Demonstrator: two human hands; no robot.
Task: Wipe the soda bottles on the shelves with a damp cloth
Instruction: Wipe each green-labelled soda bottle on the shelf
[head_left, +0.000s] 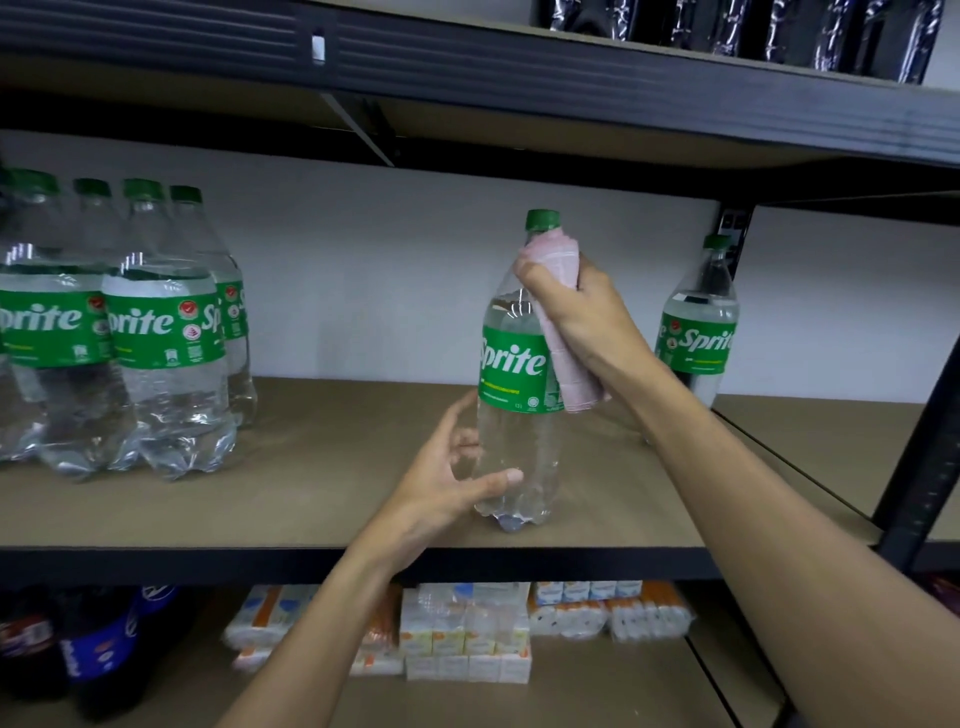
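Currently: the middle shelf (260, 509) carries all the stock of interest. A cluster of Sprite bottles (130, 338) stands at its left end, and a lone bottle (698, 332) stands at the far right by the upright. The working bottle (514, 364) stands upright near the front edge, between the two and well apart from both.

The left hand (441, 488) cups the lower body of the working bottle, fingers (462, 415) curled behind and thumb across the front. The right hand (587, 312) is closed round the pink cloth (558, 291), pressing it against the shoulder and neck just under the green cap (543, 220). The cloth's tail hangs down over the label.

Handling, as we judge it: the bottle looks full, so fairly heavy and bottom-stable. The clear plastic wall is smooth and likely slick once damp (more so below the label). The body should yield a little under a squeeze.

We would hold it low on the body, or at the waist under the label, and leave the upper part free for wiping. The cloth is soft and conforms readily.
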